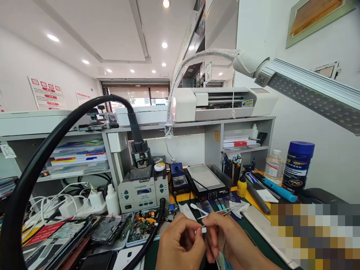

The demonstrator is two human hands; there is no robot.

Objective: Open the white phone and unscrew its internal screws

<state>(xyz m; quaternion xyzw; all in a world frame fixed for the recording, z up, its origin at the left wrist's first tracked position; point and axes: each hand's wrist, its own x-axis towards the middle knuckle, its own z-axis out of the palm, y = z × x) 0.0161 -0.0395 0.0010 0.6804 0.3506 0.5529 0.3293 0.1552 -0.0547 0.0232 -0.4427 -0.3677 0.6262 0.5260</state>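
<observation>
My left hand (180, 242) is closed in a pinch at the bottom centre, thumb against the fingertips. What it pinches is too small to make out. Just to its right, my right hand (226, 234) is closed around slim metal tweezers (231, 209), which point left towards the left fingertips. The two hands nearly touch. Beneath them lies a dark green mat (153, 249), and part of a pale blue object shows under the right hand. Crumpled white tissue (241, 208) lies behind the right hand, and a white slim item (198, 208) lies behind the fingers.
A hot-air station (143, 197) stands behind a tray of circuit boards (140, 227). Its black hose (150, 236) runs across the left front. Phone parts (56, 243) pile up at left. A flat heating plate (205, 178), yellow bottle (241, 186) and blue canister (298, 167) stand behind.
</observation>
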